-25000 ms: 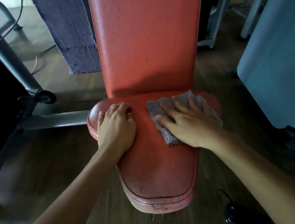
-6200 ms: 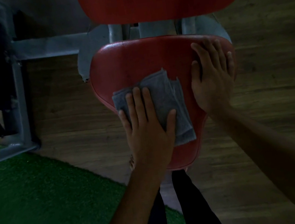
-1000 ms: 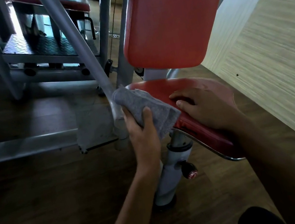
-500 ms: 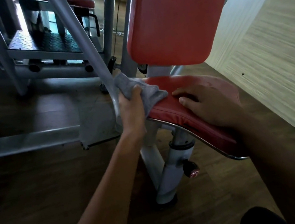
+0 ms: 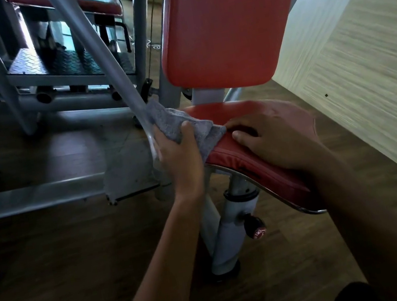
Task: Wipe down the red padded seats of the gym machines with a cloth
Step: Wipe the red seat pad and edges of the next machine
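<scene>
The cloth [image 5: 183, 126] was grey, nappy terry. The seat [image 5: 252, 165] and backrest [image 5: 226, 24] wore red vinyl with a faint grain and dull sheen. The frame tube [image 5: 96, 46] was smooth grey-painted metal, the floor [image 5: 64, 251] dark wood-grain plank, the footplate [image 5: 66, 59] chequered metal.

Left edge of seat [image 5: 245, 109] under cloth [image 5: 178, 125]

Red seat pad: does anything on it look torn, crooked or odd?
Nothing stands out. The red seat pad shows no tear or spill; the left hand grips the grey cloth at its edge, the right hand rests on top.
</scene>
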`<action>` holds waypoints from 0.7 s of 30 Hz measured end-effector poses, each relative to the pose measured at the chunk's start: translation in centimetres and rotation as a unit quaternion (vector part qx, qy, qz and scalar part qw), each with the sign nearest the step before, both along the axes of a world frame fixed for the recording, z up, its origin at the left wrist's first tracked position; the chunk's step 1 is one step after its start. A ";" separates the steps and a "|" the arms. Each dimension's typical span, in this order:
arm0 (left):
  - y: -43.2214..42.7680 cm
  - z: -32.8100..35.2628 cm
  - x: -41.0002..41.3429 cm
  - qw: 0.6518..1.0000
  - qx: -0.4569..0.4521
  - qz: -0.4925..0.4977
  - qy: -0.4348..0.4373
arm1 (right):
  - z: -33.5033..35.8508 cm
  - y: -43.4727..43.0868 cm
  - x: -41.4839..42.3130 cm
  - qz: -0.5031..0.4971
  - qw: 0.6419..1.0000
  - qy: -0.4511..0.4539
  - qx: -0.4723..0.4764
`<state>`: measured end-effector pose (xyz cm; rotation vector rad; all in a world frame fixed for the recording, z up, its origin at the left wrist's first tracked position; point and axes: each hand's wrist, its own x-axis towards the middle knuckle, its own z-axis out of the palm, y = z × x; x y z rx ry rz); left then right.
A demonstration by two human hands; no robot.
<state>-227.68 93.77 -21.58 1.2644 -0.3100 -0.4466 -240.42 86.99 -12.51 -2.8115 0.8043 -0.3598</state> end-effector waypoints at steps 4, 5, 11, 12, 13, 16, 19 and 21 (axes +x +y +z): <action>0.3 -0.6 -0.7 1.000 -0.010 -0.015 -0.014 | 0.0 -0.1 0.0 -0.004 1.000 -0.002 0.020; -0.1 -0.6 0.5 1.000 -0.016 -0.022 -0.009 | 0.0 -0.1 0.0 -0.007 1.000 0.000 0.018; 1.3 -0.5 0.3 0.996 0.000 -0.057 -0.072 | 0.0 -0.4 0.2 -0.026 1.000 0.002 0.015; 1.4 -0.9 -0.2 0.995 -0.001 -0.056 -0.087 | -0.1 -0.4 0.2 -0.027 1.000 0.003 0.003; 1.1 -0.9 0.0 0.994 0.002 -0.056 -0.098 | -0.1 -0.5 0.1 -0.028 1.000 0.006 -0.006; -0.5 -0.4 2.6 0.991 0.049 -0.051 -0.116 | -0.1 -0.5 0.0 -0.023 1.000 0.004 0.010; 0.3 -0.4 1.2 0.985 0.060 -0.046 -0.155 | -0.1 -0.6 0.0 -0.027 0.999 0.005 0.023; 1.2 -0.6 -0.2 0.982 0.052 -0.042 -0.176 | 0.1 -0.7 0.0 -0.031 0.999 0.003 0.029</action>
